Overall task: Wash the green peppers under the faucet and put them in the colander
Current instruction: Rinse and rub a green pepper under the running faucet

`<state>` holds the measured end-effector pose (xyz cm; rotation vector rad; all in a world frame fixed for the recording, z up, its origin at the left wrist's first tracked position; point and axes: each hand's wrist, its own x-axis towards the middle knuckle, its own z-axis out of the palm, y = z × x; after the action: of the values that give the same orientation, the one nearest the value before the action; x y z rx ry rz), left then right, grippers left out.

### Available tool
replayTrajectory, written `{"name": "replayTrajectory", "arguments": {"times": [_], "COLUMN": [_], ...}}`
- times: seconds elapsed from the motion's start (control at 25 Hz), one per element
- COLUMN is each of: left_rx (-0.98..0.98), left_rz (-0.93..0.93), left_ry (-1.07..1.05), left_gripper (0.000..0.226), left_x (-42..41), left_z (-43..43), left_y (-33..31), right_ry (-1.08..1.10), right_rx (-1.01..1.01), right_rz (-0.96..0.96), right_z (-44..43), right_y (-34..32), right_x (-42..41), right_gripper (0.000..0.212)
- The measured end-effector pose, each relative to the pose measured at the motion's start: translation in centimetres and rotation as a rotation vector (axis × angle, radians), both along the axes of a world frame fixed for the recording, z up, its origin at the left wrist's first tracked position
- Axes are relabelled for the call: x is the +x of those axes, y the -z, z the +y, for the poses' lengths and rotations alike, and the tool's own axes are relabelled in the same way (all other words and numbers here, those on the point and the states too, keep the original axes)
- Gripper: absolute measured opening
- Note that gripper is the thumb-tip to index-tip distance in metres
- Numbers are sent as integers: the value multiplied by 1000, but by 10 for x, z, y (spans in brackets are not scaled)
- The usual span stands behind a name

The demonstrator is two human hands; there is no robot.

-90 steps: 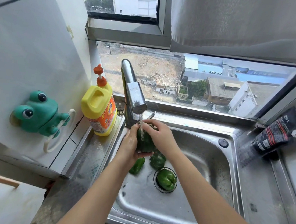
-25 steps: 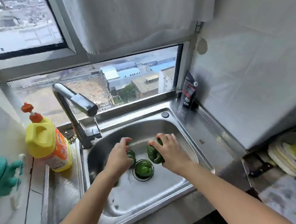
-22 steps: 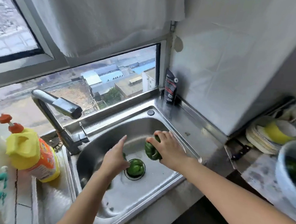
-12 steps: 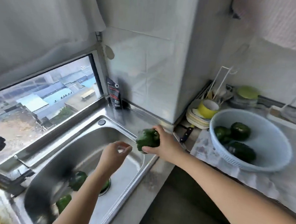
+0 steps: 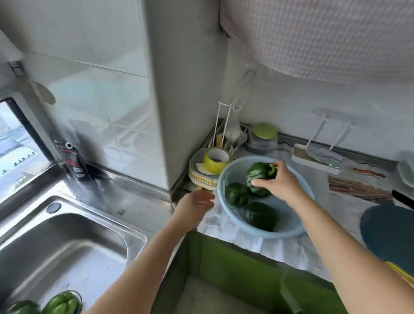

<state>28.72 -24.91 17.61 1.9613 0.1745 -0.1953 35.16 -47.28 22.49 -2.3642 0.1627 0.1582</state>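
Head view: your right hand (image 5: 278,183) was over the pale blue colander (image 5: 295,231), its fingers and thumb curled round a dark green pepper (image 5: 259,174). The stem pointed up toward your fingertips. The pepper sat inside the colander's rim, but I could not tell whether it touched the bottom. Just below that hand, a second pepper (image 5: 235,194) and a third pepper (image 5: 261,216) lay in the colander, close together.

Your left hand (image 5: 196,201) hung just outside the colander's rim, on the side away from your right hand. It was blurred, its fingers looked loosely bent, and it had hold of nothing that I could see. The colander stood on the bench (image 5: 228,232) between your two forearms.

Beyond your left hand, against the wall corner, was a stack of plates (image 5: 200,175) with a yellow cup (image 5: 216,157) on top. Well back along your left forearm, near the elbow, the steel sink (image 5: 64,244) held a lighter pepper (image 5: 61,306) and a blurred pepper (image 5: 22,308), side by side.
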Motion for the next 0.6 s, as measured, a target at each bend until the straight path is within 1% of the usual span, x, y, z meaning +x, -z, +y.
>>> {"name": "replayTrajectory", "arguments": {"times": [0.08, 0.16, 0.24, 0.36, 0.44, 0.52, 0.6], "left_rx": [80, 197, 285, 323, 317, 308, 300], "left_rz": [52, 76, 90, 94, 98, 103, 106], "left_ry": [74, 167, 226, 250, 261, 276, 287], "left_gripper": [25, 34, 40, 42, 42, 43, 44], "left_x": [12, 18, 22, 26, 27, 26, 25], "left_z": [-20, -36, -45, -46, -45, -45, -44], "left_y": [9, 15, 20, 23, 23, 22, 21], "right_ry": [49, 67, 30, -35, -30, -23, -27], "right_rx": [-121, -267, -382, -517, -510, -456, -453], "right_rz": [47, 108, 178, 286, 309, 254, 197], "right_z": [-33, -56, -66, -68, -67, -63, -57], "right_y": [12, 26, 39, 56, 67, 74, 71], "right_x": [18, 31, 40, 45, 47, 47, 50], "right_gripper": [82, 83, 84, 81, 77, 67, 65]}}
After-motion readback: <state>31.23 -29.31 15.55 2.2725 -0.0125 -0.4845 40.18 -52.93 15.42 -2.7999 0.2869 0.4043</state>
